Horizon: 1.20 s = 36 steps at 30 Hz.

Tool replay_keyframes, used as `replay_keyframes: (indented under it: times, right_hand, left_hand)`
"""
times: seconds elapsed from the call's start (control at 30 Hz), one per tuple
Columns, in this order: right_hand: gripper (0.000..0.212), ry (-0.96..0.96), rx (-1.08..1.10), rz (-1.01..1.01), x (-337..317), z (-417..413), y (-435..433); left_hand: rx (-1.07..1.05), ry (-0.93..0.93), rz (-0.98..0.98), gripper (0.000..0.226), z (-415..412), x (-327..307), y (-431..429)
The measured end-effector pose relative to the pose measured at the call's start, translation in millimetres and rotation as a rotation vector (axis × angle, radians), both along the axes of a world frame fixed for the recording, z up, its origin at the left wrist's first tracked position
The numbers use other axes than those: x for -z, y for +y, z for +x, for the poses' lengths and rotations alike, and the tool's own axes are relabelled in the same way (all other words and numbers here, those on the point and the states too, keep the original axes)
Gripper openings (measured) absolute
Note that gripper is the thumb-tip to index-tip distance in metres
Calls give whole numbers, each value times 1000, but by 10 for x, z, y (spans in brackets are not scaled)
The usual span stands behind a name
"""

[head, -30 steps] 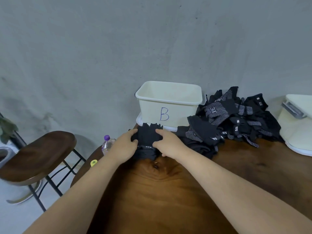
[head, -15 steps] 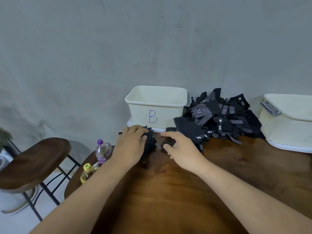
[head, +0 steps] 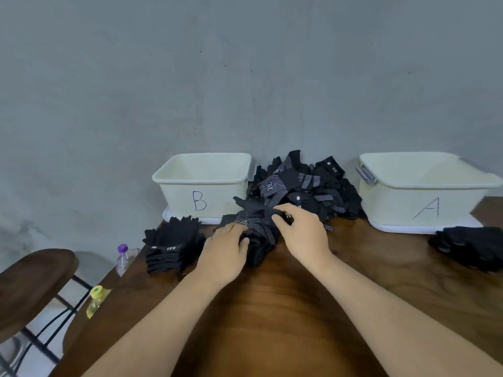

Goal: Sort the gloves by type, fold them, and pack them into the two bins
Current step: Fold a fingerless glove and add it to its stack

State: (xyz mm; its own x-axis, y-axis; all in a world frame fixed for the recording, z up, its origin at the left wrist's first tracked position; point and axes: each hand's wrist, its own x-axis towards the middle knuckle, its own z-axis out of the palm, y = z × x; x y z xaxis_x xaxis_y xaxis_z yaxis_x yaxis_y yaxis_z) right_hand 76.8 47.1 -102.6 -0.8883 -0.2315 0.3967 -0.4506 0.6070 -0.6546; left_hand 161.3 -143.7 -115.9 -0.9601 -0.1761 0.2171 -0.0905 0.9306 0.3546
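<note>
Your left hand (head: 226,254) and right hand (head: 302,235) both bear on one black knit glove with a white-dotted palm (head: 257,227). It lies at the middle of the dark wooden table's (head: 272,308) far edge, straight ahead of you, at the near foot of the loose heap of black gloves (head: 307,183). The glove is crumpled, so its long axis is uncertain, but it appears to run away from you, plain dark end nearest. The left hand rests on the near-left part, fingers fairly straight and pressing down. The right hand, nearer the heap, has its fingers curled and pinches the far-right edge. The cream plastic bin marked B (head: 177,176) stands left of the heap and the cream plastic bin marked A (head: 394,183) right of it, with no glove showing above either rim. A folded stack of plain black gloves (head: 171,246) sits toward the far-left corner. A blurred dark stack (head: 473,246) sits at the right edge, and this glove probably belongs there once folded.
</note>
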Motion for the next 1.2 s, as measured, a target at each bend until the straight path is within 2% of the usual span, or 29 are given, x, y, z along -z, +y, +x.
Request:
replay_keyframes:
  times: [0.07,0.13,0.2,0.23,0.3,0.37,0.47,0.57,0.77,0.87,1.0,1.2]
  right_hand:
    - [9,-156,-2,-308,-57,-3,198]
    - [7,-385,6,-546,-79,55,390]
    - [11,-569,15,-557,-5,130,622]
    - [18,-602,21,-506,82,156,749]
    - [38,-523,47,-272,259,208,993]
    - [43,-392,103,-149,360,219,1162]
    - [27,-346,84,-192,445,178,1234]
    - [9,-284,32,-126,535,138,1244]
    - [28,-326,-55,-241,619,36,1303]
    - [25,-316,-89,-254,645,19,1301]
    - [22,-264,-104,-212,639,7,1275]
    - [23,-204,-92,-156,611,1,1267]
  left_hand:
    - [-8,6,-4,37,-4,-3,69]
    - [-17,43,26,36,-1,-12,162]
    - [-21,80,54,33,-12,-5,288]
    - [-15,93,60,31,-33,10,372]
    - [-4,127,61,28,-71,65,568]
    - [12,175,44,24,-92,134,788]
    - [73,190,31,22,-158,246,1115]
    - [133,150,31,24,-241,328,1350]
    - [194,88,51,18,-275,470,1394]
    - [215,99,115,16,-238,431,1345]
    - [184,213,105,9,-273,368,1246]
    - [271,36,60,34,-292,462,1203]
